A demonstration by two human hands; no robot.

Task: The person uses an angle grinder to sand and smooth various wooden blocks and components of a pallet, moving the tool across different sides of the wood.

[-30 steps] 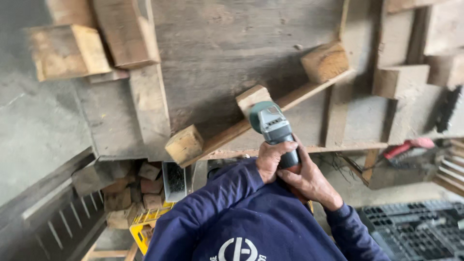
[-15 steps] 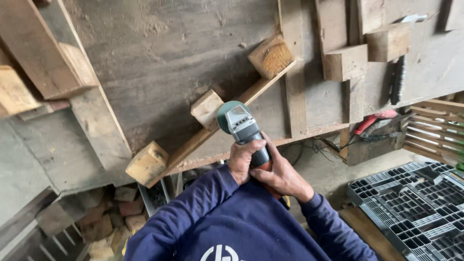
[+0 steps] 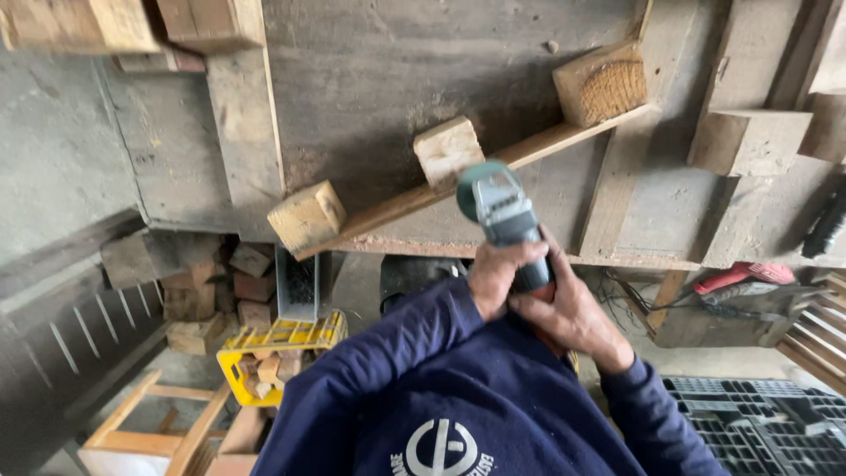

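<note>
While both my hands wrap the grinder [image 3: 507,220], my left hand [image 3: 498,278] curls tight round the dark body from the left and my right hand [image 3: 568,317] closes on the rear of the handle just behind it, fingers pressed round the grip. The grinder points away from me, its grey head and green guard just above my knuckles, over the near edge of the bench [image 3: 397,79].

Right ahead of the guard runs a thin slat [image 3: 529,150], lying aslant across the bench. Three blocks sit on it: the middle block [image 3: 448,150] is just beside the guard, up and to the left; the left block [image 3: 306,216] stands further left, at the slat's low end by the bench edge; the right block [image 3: 602,82] is up to the right, well apart from the tool.

Further right of my hands, under the bench edge, lies a red tool [image 3: 745,275]. Below and left of the grip, a yellow crate [image 3: 282,339] holds wood offcuts. Low on the right is a black pallet [image 3: 758,423].
</note>
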